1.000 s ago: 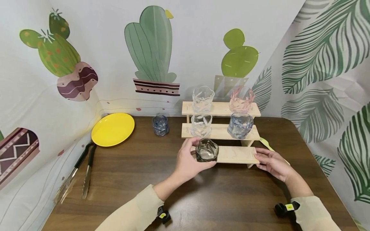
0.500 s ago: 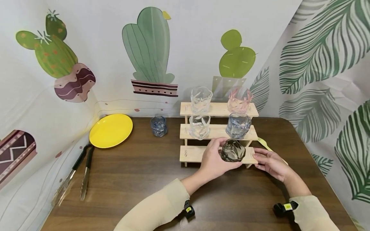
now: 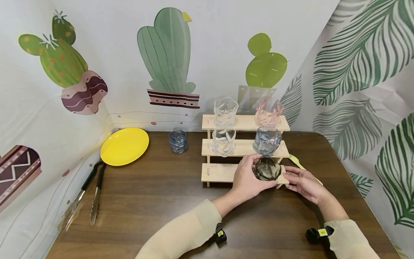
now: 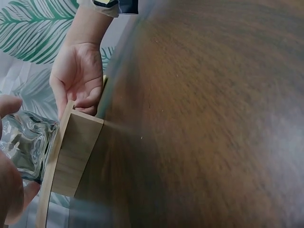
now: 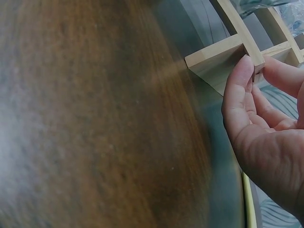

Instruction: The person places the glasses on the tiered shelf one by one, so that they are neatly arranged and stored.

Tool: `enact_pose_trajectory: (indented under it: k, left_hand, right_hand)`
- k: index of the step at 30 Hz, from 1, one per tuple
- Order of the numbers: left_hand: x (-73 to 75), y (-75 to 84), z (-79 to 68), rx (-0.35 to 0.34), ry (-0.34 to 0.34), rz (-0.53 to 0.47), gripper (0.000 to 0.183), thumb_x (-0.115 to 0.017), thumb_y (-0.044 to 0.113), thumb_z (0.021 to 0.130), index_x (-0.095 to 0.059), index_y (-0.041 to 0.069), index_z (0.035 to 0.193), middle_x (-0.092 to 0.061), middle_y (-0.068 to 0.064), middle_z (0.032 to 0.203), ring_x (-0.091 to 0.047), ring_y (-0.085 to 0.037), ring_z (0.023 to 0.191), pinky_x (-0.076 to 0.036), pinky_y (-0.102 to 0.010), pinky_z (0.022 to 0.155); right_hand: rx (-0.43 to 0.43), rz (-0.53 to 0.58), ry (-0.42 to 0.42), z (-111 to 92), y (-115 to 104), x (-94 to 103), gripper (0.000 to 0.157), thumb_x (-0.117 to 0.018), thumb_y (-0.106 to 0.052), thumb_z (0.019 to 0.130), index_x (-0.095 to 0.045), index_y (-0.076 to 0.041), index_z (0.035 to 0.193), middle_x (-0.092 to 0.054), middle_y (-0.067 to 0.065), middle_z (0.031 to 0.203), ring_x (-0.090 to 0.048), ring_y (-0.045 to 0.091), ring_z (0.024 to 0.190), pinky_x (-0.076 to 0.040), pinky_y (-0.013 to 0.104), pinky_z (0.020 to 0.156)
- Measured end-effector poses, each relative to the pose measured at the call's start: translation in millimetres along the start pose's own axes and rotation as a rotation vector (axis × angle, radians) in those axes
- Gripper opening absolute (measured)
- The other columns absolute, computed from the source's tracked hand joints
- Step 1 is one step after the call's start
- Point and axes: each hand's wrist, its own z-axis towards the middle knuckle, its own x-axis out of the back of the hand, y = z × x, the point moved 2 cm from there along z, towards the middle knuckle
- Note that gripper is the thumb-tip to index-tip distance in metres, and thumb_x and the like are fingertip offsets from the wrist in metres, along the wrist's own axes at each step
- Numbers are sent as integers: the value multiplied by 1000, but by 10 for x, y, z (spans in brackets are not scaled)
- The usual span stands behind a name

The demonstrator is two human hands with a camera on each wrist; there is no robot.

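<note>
My left hand (image 3: 249, 179) grips a dark smoky glass (image 3: 267, 168) at the right part of the lowest step of a three-step wooden rack (image 3: 220, 172). In the left wrist view the glass (image 4: 29, 142) stands against the board, touching it or nearly so. The right end of that same step is pinched between thumb and fingers of my right hand (image 3: 304, 182); the right wrist view shows the thumb (image 5: 240, 71) under the board. On the middle step sit a clear glass (image 3: 224, 142) and a blue glass (image 3: 267, 141). The top step bears another clear glass (image 3: 225, 112) and a pink glass (image 3: 269, 112).
Left of the rack a small dark-blue glass (image 3: 178, 141) stands on the brown table (image 3: 145, 201). Farther left lie a yellow plate (image 3: 124, 146) and black-handled tongs (image 3: 93, 190). A pale yellow-green fork (image 3: 295, 162) lies behind my right hand. A patterned cloth backdrop (image 3: 213, 54) borders the table.
My left hand has carried the smoky glass rightward along the lowest step, from its left end to its right part. My right hand keeps its hold on the step's end.
</note>
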Motion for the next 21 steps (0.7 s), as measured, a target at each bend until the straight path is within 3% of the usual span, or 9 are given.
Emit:
enact_pose_trajectory:
  k: [13,21]
  left_hand:
    - [-1,26,-78,19,-27,-7,96,-96,48,70,-47,18,147,-53,3,130,-50,-8,117,-45,-24,98]
    - [199,-22,-243,-17,-61,-73,92,-96,43,72,-48,18,146,-54,0,135,-54,-14,122,-48,-28,101]
  right_hand:
    - [5,-1,4,-23,-13,-12,28,-53,-1,107,-64,-23,120,-69,0,111,-68,13,92,-59,28,79]
    - [-2,-25,22,-20,-21,-22,27,-54,-2,107,-63,-25,120,-70,-2,112,-67,12,93,-59,28,79]
